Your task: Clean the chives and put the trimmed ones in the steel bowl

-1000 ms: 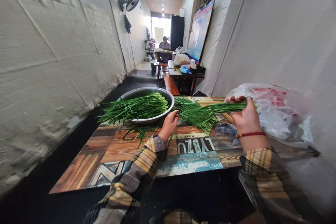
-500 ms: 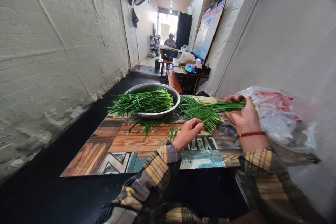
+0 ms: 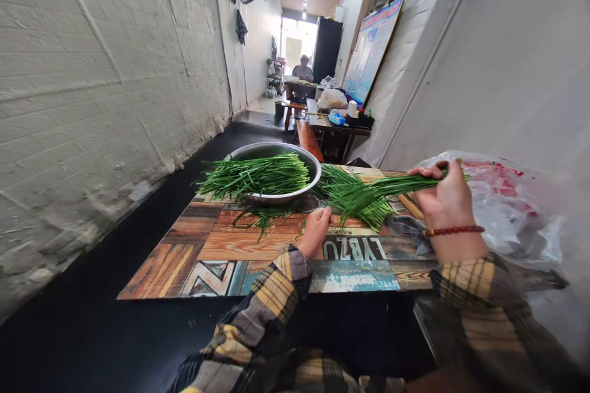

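Observation:
Held up at the right, my right hand (image 3: 445, 206) is closed around a bunch of long green chives (image 3: 394, 184), whose leafy ends point left. Beneath that bunch a pile of chives (image 3: 377, 215) lies on the wood-patterned table (image 3: 249, 249). My left hand (image 3: 316, 231) hovers above the table left of the pile, fingers curled together; whatever is in them is hidden. Behind it stands a metal bowl (image 3: 317, 183) heaped with chives (image 3: 262, 175), their tips hanging over its left rim. Some loose chive blades (image 3: 263, 218) lie in front of the bowl.
A clear plastic bag (image 3: 511, 215) with red print rests at the table's right end, near a grey cloth (image 3: 412, 230). Farther off are a second table (image 3: 341, 129) with bags, an orange bench (image 3: 308, 141) and a seated person (image 3: 303, 70). Walls run along both sides.
My left hand has drawn left, away from the chive pile, its fingers curling tighter. My right hand has shifted right and slightly up with the bunch.

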`<state>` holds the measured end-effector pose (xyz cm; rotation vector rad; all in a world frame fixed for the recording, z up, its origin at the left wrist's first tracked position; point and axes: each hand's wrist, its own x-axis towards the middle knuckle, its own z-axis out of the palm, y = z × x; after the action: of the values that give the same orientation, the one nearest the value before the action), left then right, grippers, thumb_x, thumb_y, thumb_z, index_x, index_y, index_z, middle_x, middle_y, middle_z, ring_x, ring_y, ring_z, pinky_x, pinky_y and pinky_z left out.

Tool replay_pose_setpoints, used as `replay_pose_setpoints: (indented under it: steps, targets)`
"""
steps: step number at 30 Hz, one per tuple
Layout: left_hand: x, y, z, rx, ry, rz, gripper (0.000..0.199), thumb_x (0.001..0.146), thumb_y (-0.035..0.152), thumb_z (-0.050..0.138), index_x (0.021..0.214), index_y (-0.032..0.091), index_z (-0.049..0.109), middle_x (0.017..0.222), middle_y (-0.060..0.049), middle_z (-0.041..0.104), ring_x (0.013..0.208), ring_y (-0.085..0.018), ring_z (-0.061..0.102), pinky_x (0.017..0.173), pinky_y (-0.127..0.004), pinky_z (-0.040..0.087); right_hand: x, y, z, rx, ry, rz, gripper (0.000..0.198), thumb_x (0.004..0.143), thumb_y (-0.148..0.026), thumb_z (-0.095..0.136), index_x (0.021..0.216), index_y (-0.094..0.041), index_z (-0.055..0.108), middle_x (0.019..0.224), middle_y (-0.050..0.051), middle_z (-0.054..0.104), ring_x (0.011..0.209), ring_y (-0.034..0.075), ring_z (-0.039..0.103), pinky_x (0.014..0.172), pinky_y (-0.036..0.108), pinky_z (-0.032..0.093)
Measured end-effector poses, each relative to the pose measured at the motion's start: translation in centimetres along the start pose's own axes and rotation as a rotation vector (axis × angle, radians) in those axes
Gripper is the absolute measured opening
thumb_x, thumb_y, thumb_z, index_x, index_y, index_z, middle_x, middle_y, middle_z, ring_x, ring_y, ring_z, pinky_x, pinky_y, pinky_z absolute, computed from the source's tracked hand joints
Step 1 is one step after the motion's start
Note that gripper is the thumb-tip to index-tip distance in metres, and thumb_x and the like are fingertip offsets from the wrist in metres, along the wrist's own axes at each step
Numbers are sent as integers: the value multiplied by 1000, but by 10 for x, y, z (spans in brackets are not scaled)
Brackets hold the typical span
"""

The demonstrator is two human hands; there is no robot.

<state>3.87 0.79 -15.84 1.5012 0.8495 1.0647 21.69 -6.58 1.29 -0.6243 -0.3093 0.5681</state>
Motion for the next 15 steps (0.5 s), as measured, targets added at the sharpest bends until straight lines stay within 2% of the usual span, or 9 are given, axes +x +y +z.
replay_pose_setpoints:
  steps: [1,3,6,8,10,12,15]
  targets:
    - [1,-2,-8,7,3,6,43,89,45,37,59,16,50,57,2,42,60,-12,40,57,-23,32,2,-3,0,5,-4,2,36,96,-30,36,62,-19,43,46,-10,28,40,6,37,51,25,46]
    - [3,-1,-24,20,93,33,44,90,47,36,65,15,55,63,0,48,64,-12,45,59,-23,35,5,-7,1,7,-4,17,36,96,-31,37,62,-20,43,46,-10,28,40,6,38,52,26,47]
    - [9,10,-42,4,268,109,37,92,44,38,89,15,60,83,-4,59,75,-13,52,68,-24,42,7,-9,2,-18,-8,31,35,95,-31,39,62,-21,44,46,-10,28,40,7,40,52,26,47]
    - [13,25,-49,-16,266,183,38,93,44,37,104,16,60,101,-8,63,86,-15,57,76,-27,45,6,-7,3,-37,-23,38,34,95,-30,39,62,-20,44,45,-10,29,40,7,40,51,26,47]
    - [18,42,-50,-36,170,270,42,94,45,36,117,17,57,120,-10,60,103,-17,57,87,-30,45,3,-4,6,-56,-37,41,35,95,-28,37,62,-20,44,44,-10,30,40,7,40,50,26,47]
    - [24,58,-46,-80,-2,327,47,96,47,31,127,18,52,134,-10,54,118,-19,53,98,-34,42,-2,-2,10,-72,-43,50,36,96,-28,36,63,-19,45,44,-10,30,40,7,39,50,27,47]
    - [33,73,-32,-154,-304,258,58,97,52,17,133,21,49,138,-8,52,126,-21,49,103,-37,39,-10,0,17,-71,-45,88,35,97,-28,36,64,-19,44,43,-10,30,40,6,38,51,27,47]
